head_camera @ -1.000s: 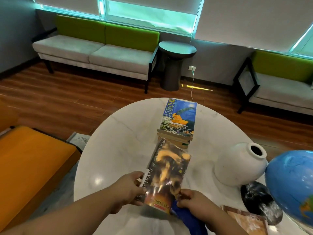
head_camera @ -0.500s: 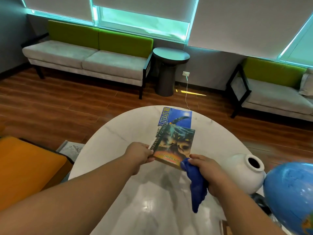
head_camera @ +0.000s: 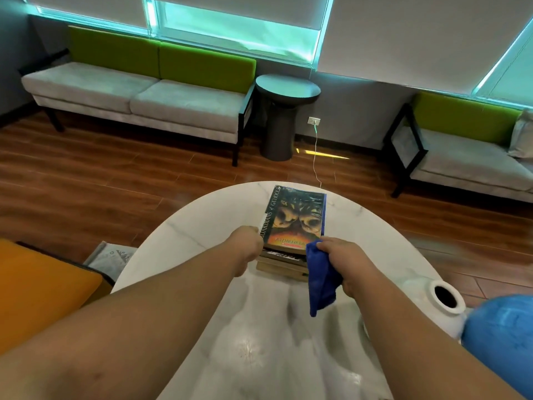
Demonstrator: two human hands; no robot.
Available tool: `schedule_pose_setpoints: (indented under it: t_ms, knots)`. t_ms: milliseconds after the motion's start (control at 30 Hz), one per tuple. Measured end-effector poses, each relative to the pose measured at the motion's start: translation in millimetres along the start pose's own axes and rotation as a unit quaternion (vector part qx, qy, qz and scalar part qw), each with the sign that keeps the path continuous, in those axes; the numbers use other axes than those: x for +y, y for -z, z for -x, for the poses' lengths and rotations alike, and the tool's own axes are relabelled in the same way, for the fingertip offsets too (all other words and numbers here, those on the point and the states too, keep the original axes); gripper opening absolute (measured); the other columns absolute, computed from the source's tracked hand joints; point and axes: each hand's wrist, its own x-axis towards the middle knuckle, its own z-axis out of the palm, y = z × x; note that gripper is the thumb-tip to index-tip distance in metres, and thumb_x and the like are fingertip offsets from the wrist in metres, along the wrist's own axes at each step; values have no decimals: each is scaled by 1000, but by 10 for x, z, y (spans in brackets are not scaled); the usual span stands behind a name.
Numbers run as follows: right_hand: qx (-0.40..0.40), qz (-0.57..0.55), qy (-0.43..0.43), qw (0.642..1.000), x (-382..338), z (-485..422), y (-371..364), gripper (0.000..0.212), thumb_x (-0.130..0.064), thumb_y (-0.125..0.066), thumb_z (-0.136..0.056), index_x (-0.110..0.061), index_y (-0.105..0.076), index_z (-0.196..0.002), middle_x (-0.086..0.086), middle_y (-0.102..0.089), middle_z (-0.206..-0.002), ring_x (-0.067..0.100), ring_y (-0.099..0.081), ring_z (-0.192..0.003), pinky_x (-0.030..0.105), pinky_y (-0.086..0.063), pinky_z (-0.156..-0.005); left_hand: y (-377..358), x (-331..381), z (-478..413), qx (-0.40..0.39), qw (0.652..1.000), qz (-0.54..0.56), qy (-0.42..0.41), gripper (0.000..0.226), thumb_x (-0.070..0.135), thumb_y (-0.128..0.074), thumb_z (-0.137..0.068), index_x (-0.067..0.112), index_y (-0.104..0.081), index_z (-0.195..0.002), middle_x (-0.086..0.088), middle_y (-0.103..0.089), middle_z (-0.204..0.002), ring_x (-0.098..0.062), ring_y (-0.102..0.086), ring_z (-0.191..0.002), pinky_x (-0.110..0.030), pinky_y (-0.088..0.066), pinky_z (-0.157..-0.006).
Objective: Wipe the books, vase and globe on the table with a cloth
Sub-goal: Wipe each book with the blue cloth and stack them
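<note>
Left hand (head_camera: 247,244) grips a book (head_camera: 294,219), seemingly to square it on the stack (head_camera: 281,265) at the counter's (head_camera: 202,226) far edge, while right hand (head_camera: 344,262) clutches the cloth (head_camera: 320,280).

On the bench (head_camera: 202,226), toward its far edge, a book (head_camera: 294,217) lies atop the stack (head_camera: 281,265). The left hand (head_camera: 248,246) holds its near left corner; the right hand (head_camera: 343,261), holding the cloth (head_camera: 320,278), is at its near right. The vase (head_camera: 432,301) and globe (head_camera: 501,321) stand further right.
</note>
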Motion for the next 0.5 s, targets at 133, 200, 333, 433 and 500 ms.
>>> schedule_pose_setpoints:
  t_ms: [133,200,333,433,500]
  knots:
    - [1,37,20,999,116,-60,-32,43,-16,-58,-91,-24,-55,-134,7,-58,-127,25,-56,-100,32,-46,-82,-61,-88,-44,-18,1000,-2,3,49,-5,-33,-94,15,-50,-135,-10,-56,-130,-24,-46,-102,-29,-37,-83]
    - [0,43,27,999,160,-63,-31,47,-15,-57,-92,-25,-52,-137,5,-56,-132,23,-54,-103,31,-45,-85,-76,-106,-4,-22,1000,4,2,51,-3,-33,-96,17,-42,-142,-7,-51,-137,-22,-44,-107,-28,-34,-84]
    - [-5,52,26,998,204,-45,-23,45,-14,-56,-93,-24,-52,-137,5,-55,-134,21,-53,-101,30,-43,-85,-81,-180,-10,-15,1000,4,0,60,-3,-32,-96,21,-26,-151,-2,-37,-151,-25,-36,-134,-29,-32,-93]
    - [-5,56,33,998,235,-61,-27,44,-13,-55,-93,-24,-53,-135,5,-57,-131,21,-54,-100,29,-43,-83,-84,-198,-8,-17,1000,-7,0,63,-5,-32,-95,20,-23,-152,-4,-35,-152,-25,-35,-134,-28,-32,-91]
    - [-6,66,39,997,243,-66,-32,44,-13,-55,-93,-25,-53,-135,4,-59,-129,21,-56,-100,29,-43,-82,-87,-198,2,-20,1000,-16,-5,65,-6,-33,-94,20,-21,-152,-5,-33,-153,-26,-35,-135,-28,-32,-90]
